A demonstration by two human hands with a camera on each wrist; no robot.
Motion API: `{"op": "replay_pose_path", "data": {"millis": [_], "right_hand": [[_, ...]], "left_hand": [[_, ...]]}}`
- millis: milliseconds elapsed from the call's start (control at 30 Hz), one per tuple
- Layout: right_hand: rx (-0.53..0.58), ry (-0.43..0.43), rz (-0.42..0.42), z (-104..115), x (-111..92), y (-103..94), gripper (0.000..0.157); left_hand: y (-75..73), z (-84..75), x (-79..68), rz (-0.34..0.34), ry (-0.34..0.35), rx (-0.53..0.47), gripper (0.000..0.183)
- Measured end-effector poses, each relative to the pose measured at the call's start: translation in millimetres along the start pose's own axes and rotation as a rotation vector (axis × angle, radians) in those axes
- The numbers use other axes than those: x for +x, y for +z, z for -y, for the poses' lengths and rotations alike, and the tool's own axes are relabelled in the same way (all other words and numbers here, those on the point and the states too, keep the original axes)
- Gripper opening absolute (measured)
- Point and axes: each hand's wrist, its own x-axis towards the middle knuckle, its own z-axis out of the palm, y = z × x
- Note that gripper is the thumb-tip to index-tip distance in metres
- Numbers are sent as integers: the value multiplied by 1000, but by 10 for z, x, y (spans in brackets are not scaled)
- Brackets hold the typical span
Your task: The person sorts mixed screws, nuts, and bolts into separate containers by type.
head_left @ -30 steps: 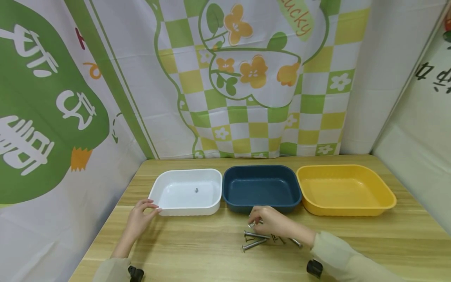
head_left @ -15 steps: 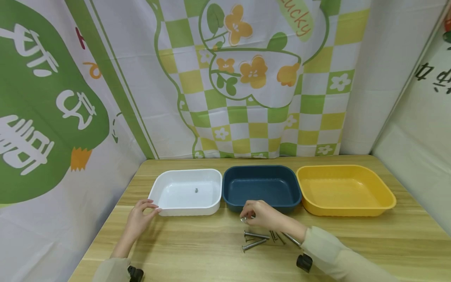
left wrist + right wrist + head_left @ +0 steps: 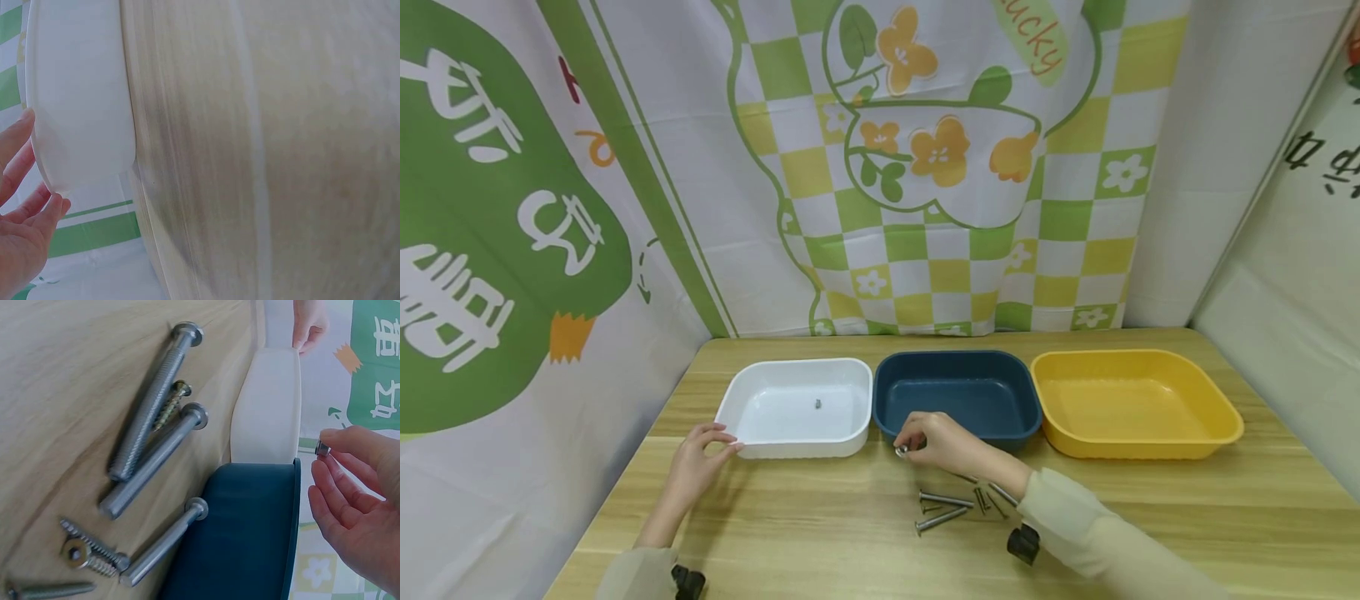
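Near the front left corner of the blue tray [image 3: 958, 400], our right hand [image 3: 946, 442] pinched a small metal piece [image 3: 322, 448], half hidden. Our left hand [image 3: 695, 465], fingers slightly parted, gripped the corner of the smooth white tray [image 3: 782, 417]. Our wrist partly covered one bolt [image 3: 1002, 492]; "Lucky" on the checkered cloth [image 3: 951, 275] was clipped at the top.
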Motion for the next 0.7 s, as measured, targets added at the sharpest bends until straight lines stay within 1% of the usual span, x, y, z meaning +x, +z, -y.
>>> {"op": "replay_pose_path", "data": {"millis": [267,467,700], "right_hand": [[25,27,-13,41,130,22,12],[54,53,-32,63,212,55,13],[65,40,-55,82,308,110,16]], "left_hand": [[6,-4,-2,-13,8,0,15],[-2,-11,-13,0,-3,-8,15],[-3,-16,-7,0,-7,-13,16]]}}
